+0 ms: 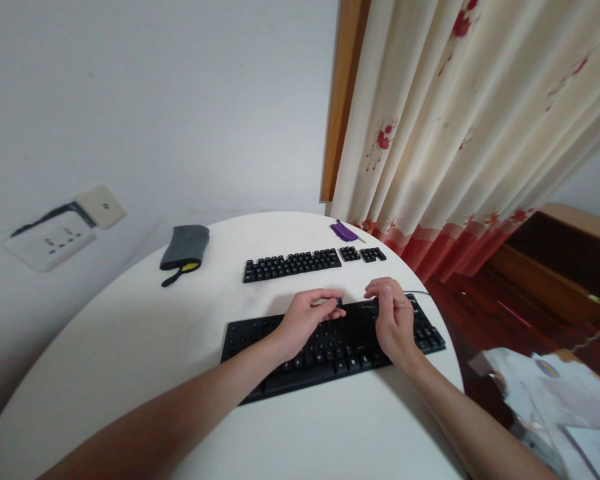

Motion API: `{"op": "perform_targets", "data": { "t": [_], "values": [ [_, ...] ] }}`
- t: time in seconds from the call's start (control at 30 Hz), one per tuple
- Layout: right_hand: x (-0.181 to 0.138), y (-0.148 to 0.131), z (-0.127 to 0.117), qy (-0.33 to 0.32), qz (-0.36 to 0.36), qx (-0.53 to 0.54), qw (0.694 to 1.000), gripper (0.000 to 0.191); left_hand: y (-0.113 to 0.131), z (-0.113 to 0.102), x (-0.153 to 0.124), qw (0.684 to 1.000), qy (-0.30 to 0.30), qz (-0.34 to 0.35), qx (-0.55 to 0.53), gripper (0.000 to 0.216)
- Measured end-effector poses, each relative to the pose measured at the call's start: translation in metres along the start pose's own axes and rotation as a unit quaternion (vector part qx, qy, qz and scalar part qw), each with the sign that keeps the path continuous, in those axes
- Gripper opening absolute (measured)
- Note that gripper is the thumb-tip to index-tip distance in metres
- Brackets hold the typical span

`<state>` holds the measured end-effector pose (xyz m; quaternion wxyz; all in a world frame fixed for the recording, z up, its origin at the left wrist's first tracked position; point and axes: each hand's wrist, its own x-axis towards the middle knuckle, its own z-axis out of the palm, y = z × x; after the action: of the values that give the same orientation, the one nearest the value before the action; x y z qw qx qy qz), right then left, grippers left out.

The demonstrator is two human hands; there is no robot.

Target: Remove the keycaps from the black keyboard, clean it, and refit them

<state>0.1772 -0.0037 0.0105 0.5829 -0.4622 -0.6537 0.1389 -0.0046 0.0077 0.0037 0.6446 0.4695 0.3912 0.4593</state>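
A black keyboard base (300, 380) lies across the white round table, with many of its keycaps off. My left hand (307, 317) is over its middle, thumb and fingers pinched on a small dark keycap (339, 303). Above the right part of the base is my right hand (393, 317), fingers curled and drawn together. What they hold, if anything, is hidden. Beyond both hands, loose black keycaps stand grouped in keyboard order: a large block (293, 265), a small middle block (350, 253) and a number-pad block (373, 255).
A grey cloth pouch (186, 247) with a black loop lies at the back left. Near the back edge is a purple cloth item (344, 231). The table (145, 347) curves off at the right, beside a curtain (430, 133) and plastic bags (555, 393).
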Motion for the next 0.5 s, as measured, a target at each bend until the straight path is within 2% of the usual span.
{"op": "perform_targets", "data": {
  "t": [0.07, 0.23, 0.3, 0.5],
  "values": [
    [0.0026, -0.0017, -0.0035, -0.010, -0.039, -0.002, 0.999, 0.035, 0.0013, 0.0002, -0.0001, 1.000, 0.005, 0.005, 0.003, 0.026],
    [0.0024, -0.0012, -0.0047, -0.186, -0.065, -0.024, 0.980, 0.026, 0.0008, -0.0017, 0.0007, 0.999, 0.001, 0.039, 0.010, 0.027],
    [0.0000, -0.0002, -0.0026, -0.226, -0.078, -0.046, 0.970, 0.025, -0.0009, -0.0025, 0.0013, 0.999, 0.000, 0.047, 0.003, 0.026],
    [-0.0011, -0.0049, -0.0023, -0.229, -0.074, -0.069, 0.968, 0.016, -0.0016, -0.0016, 0.0014, 0.999, -0.018, 0.041, 0.000, 0.029]
  ]
}}
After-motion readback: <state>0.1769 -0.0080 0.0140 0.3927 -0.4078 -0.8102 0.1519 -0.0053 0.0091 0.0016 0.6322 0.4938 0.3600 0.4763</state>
